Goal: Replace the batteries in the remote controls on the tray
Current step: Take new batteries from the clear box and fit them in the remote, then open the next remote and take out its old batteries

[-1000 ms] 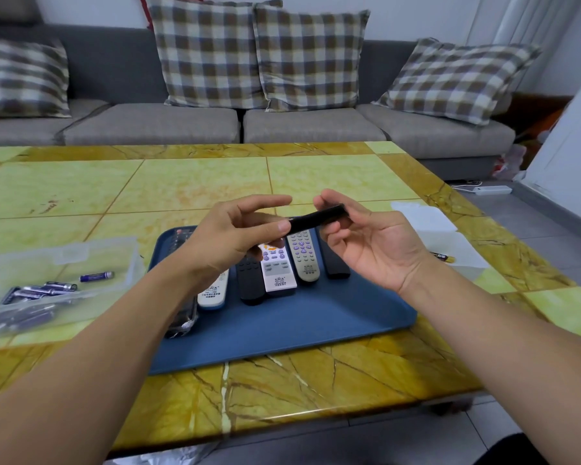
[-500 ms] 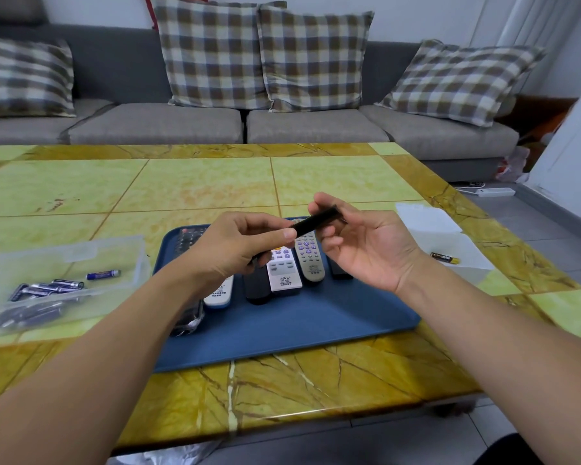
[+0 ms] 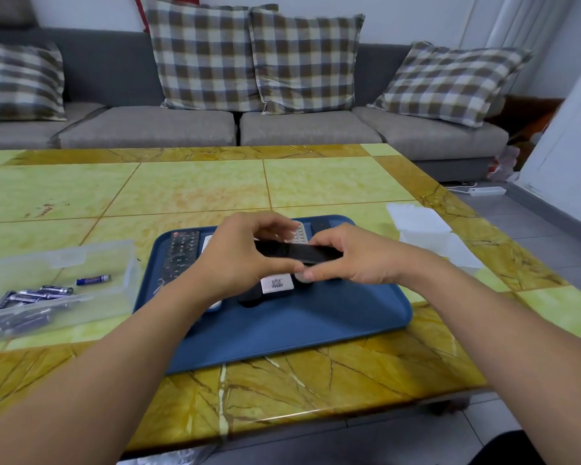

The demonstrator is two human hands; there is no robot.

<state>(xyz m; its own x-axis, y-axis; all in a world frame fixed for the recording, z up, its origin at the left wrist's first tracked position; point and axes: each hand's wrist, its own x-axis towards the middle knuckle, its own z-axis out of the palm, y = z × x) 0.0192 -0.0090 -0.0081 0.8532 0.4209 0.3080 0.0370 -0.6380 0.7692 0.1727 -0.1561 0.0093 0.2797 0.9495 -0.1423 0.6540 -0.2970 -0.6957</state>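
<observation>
Here, both hands hold one slim black remote [image 3: 299,252] level above the blue tray [image 3: 282,327], its long side running left to right. The left hand [image 3: 239,260] grips the remote's left end, fingers curled over the top edge and thumb beneath; the right hand [image 3: 353,260] grips the right end in the same way, thumb tip showing below the body. The two thumbs nearly meet under the middle of the remote. On the tray beneath the hands lie further remotes side by side: a long black remote [image 3: 179,255] at the far left, a white remote [image 3: 277,284] with a label at its near end, a grey remote [image 3: 299,231] with coloured buttons showing between the hands, and a dark one [image 3: 321,225] at the tray's far right corner; others are mostly hidden by the hands. The tray rests on a yellow-green marble-patterned table [image 3: 195,193]. To the left of the tray, touching or just beside its edge, stands a clear plastic box [image 3: 81,263] holding loose batteries [image 3: 41,292], one blue battery [image 3: 93,279] apart from the rest. White paper [image 3: 416,219] lies on the table to the right of the tray. A grey sofa [image 3: 148,129] with checked cushions [image 3: 255,58] stands behind the table.
</observation>
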